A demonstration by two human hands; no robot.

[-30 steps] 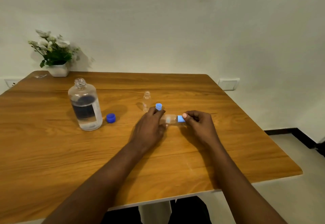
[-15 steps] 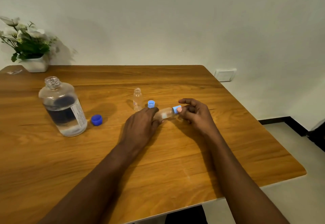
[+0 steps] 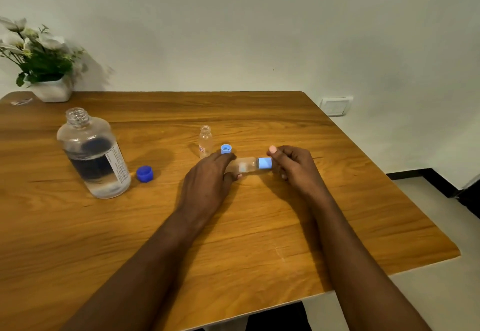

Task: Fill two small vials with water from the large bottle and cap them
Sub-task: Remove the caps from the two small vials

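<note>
My left hand [image 3: 210, 175] grips the body of a small clear vial [image 3: 245, 166] held sideways just above the wooden table [image 3: 233, 240]. The vial's light blue cap [image 3: 265, 162] points right, and my right hand [image 3: 294, 166] pinches it with curled fingers. A second small vial [image 3: 205, 141] stands upright and uncapped behind my left hand, with a loose light blue cap [image 3: 226, 148] beside it. The large clear bottle [image 3: 93, 154] stands open at the left, partly filled with water. Its dark blue cap [image 3: 145, 173] lies on the table to its right.
A white pot of flowers [image 3: 44, 71] sits at the table's back left corner. The table's right edge [image 3: 415, 201] drops to the floor, and a wall socket [image 3: 336, 105] is behind it.
The camera view has shifted a little. Both hands stay on the sideways vial and its cap, with my right fingers slightly turned on the cap.
</note>
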